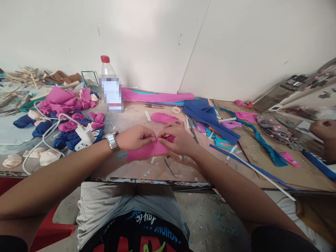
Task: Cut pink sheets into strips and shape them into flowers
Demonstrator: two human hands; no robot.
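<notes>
A pink piece of fabric or paper hangs from between my two hands, low over the table's front part. My left hand, with a metal watch at its wrist, pinches the piece's upper edge between thumb and finger. Close against it, my right hand pinches the same piece, the fingertips of both hands nearly touching. Just behind the hands lies a separate pink strip. Small scissors or snips and a cream ring are farther back.
Pink, blue and cream rolled pieces, a white charger and its cable cover the left side. A red-capped bottle stands by the wall. Blue strips and a white rod lie right. Another person's hand is at far right.
</notes>
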